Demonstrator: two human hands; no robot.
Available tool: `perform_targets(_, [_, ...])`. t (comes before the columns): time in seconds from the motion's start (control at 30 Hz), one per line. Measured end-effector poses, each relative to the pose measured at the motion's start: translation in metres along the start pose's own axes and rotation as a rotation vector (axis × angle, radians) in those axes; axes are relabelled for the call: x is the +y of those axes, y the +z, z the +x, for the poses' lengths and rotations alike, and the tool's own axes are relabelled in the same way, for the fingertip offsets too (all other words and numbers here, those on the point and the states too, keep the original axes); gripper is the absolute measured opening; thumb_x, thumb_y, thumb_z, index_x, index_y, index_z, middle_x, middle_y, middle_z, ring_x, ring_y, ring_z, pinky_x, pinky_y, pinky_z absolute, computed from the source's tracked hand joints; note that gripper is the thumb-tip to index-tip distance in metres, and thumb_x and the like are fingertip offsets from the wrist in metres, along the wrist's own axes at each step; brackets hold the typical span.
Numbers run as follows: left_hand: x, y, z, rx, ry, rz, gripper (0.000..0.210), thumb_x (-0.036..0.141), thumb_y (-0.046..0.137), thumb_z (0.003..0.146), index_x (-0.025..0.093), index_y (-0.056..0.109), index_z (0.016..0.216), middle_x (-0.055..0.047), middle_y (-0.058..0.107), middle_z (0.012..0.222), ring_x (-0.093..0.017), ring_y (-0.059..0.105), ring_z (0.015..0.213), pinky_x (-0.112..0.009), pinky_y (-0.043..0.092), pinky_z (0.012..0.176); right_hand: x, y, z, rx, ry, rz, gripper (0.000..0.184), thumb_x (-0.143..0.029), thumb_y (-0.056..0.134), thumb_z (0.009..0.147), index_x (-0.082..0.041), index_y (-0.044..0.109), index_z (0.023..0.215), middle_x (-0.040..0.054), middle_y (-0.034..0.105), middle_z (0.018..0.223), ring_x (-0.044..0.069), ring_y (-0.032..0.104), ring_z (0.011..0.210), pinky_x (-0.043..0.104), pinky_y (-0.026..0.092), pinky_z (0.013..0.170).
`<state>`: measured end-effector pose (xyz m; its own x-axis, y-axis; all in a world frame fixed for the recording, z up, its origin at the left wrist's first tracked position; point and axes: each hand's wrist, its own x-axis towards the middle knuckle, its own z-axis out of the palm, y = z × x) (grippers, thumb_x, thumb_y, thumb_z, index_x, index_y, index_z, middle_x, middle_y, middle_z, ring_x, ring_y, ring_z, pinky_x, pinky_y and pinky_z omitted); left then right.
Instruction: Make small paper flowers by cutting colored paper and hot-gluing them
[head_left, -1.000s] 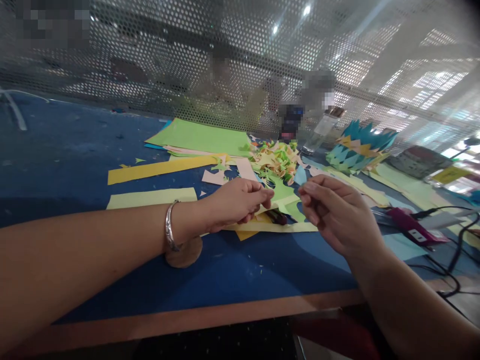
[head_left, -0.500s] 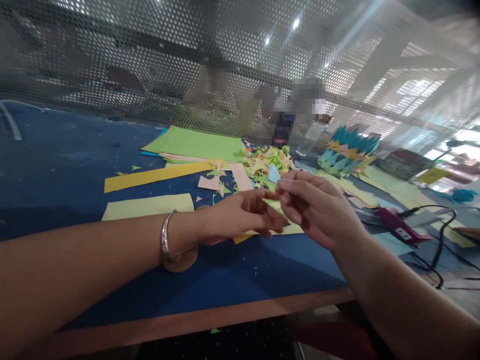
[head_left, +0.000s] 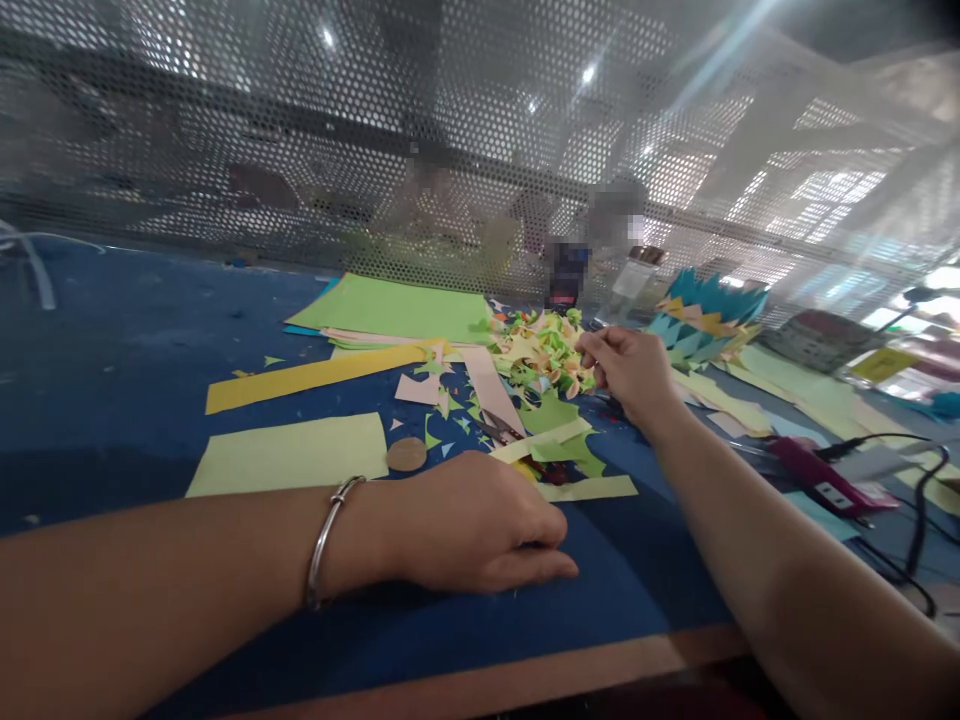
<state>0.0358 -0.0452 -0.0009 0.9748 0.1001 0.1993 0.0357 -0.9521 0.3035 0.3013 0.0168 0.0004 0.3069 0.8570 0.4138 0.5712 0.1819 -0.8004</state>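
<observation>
Right hand (head_left: 628,375) at the paper scraps (head_left: 544,345), left hand (head_left: 480,520) lower down over the blue table (head_left: 112,370).
Just right of centre, beside the scraps, the right hand's thumb and fingertips are drawn together; whether they pinch anything, I cannot tell. At lower centre the left hand is loosely curled, its grip hidden from view. Scissors (head_left: 504,431) lie near mid-frame, with a brown disc (head_left: 406,454) to their left.

Single head-worn view, aimed forward and down. Blue table (head_left: 112,350) looked onto from above its near edge (head_left: 555,671). Left hand (head_left: 480,525) framed close at six o'clock, right hand (head_left: 630,372) farther at three; perforated screen (head_left: 337,150) taken in beyond, at twelve.
</observation>
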Motion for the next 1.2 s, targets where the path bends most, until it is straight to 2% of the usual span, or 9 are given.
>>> perform_targets(0.1, [0.001, 0.001, 0.001, 0.035, 0.053, 0.044, 0.046, 0.043, 0.045, 0.101, 0.018, 0.058, 0.066, -0.001, 0.066, 0.064, -0.015, 0.058, 0.062, -0.032, 0.041, 0.058, -0.009, -0.002, -0.008, -0.097, -0.014, -0.027, 0.03, -0.045, 0.066, 0.082, -0.016, 0.067, 0.073, -0.0001, 0.06, 0.06, 0.008, 0.044, 0.039, 0.023, 0.033, 0.041])
perform_targets(0.17, [0.002, 0.002, 0.001, 0.056, 0.089, 0.066, 0.049, 0.045, 0.043, 0.102, 0.018, 0.056, 0.064, -0.001, 0.066, 0.062, -0.014, 0.056, 0.059, -0.033, 0.038, 0.056, -0.017, -0.002, -0.014, -0.203, -0.025, -0.063, 0.03, -0.044, 0.069, 0.081, -0.017, 0.065, 0.07, -0.001, 0.059, 0.057, 0.008, 0.045, 0.039, 0.023, 0.034, 0.041])
perform_targets(0.27, [0.003, 0.004, 0.001, 0.06, 0.109, 0.096, 0.051, 0.044, 0.041, 0.103, 0.019, 0.056, 0.062, -0.001, 0.065, 0.06, -0.014, 0.055, 0.056, -0.033, 0.036, 0.053, -0.025, -0.003, -0.022, -0.383, -0.09, -0.153, 0.031, -0.047, 0.066, 0.085, -0.017, 0.064, 0.074, -0.0016, 0.058, 0.058, 0.009, 0.049, 0.041, 0.023, 0.037, 0.044])
perform_targets(0.37, [0.005, 0.003, 0.0, 0.031, 0.105, 0.107, 0.049, 0.042, 0.042, 0.102, 0.019, 0.057, 0.062, -0.002, 0.066, 0.06, -0.014, 0.057, 0.056, -0.034, 0.034, 0.051, -0.031, -0.005, -0.025, -0.445, -0.144, -0.206, 0.033, -0.049, 0.062, 0.089, -0.018, 0.064, 0.079, -0.0008, 0.059, 0.061, 0.01, 0.053, 0.044, 0.023, 0.038, 0.045])
perform_targets(0.5, [0.007, 0.002, 0.0, -0.011, 0.104, 0.121, 0.047, 0.04, 0.043, 0.101, 0.019, 0.058, 0.062, -0.003, 0.065, 0.059, -0.014, 0.058, 0.054, -0.035, 0.032, 0.049, -0.033, -0.009, -0.026, -0.523, -0.145, -0.255, 0.031, -0.048, 0.06, 0.091, -0.018, 0.063, 0.08, -0.0006, 0.057, 0.063, 0.011, 0.052, 0.048, 0.024, 0.039, 0.048])
perform_targets(0.67, [0.017, 0.005, -0.001, 0.021, 0.143, 0.136, 0.047, 0.037, 0.044, 0.099, 0.02, 0.056, 0.057, -0.002, 0.062, 0.053, -0.014, 0.054, 0.05, -0.036, 0.034, 0.047, -0.035, -0.012, -0.028, -0.724, -0.224, -0.404, 0.022, -0.039, 0.06, 0.089, -0.018, 0.065, 0.084, -0.0012, 0.059, 0.064, 0.012, 0.053, 0.054, 0.024, 0.038, 0.054])
perform_targets(0.73, [0.021, 0.005, -0.001, 0.007, 0.152, 0.148, 0.043, 0.033, 0.047, 0.097, 0.02, 0.057, 0.057, -0.002, 0.062, 0.053, -0.014, 0.053, 0.048, -0.036, 0.037, 0.047, -0.037, -0.013, -0.029, -0.755, -0.24, -0.454, 0.02, -0.036, 0.058, 0.09, -0.018, 0.066, 0.085, -0.001, 0.059, 0.064, 0.012, 0.053, 0.056, 0.025, 0.038, 0.056])
perform_targets(1.0, [0.022, 0.004, -0.003, -0.095, 0.162, 0.19, 0.031, 0.027, 0.05, 0.094, 0.02, 0.062, 0.067, -0.001, 0.066, 0.06, -0.016, 0.057, 0.053, -0.035, 0.045, 0.054, -0.044, -0.02, -0.029, -0.725, -0.28, -0.575, 0.019, -0.033, 0.057, 0.09, -0.018, 0.069, 0.089, 0.001, 0.066, 0.074, 0.013, 0.055, 0.061, 0.026, 0.038, 0.061])
perform_targets(1.2, [0.017, 0.004, -0.002, -0.089, 0.173, 0.199, 0.029, 0.026, 0.053, 0.093, 0.021, 0.061, 0.066, -0.002, 0.066, 0.061, -0.015, 0.057, 0.055, -0.034, 0.043, 0.053, -0.044, -0.024, -0.031, -0.849, -0.265, -0.566, 0.017, -0.033, 0.061, 0.087, -0.019, 0.071, 0.088, 0.0001, 0.065, 0.07, 0.014, 0.053, 0.06, 0.027, 0.037, 0.059])
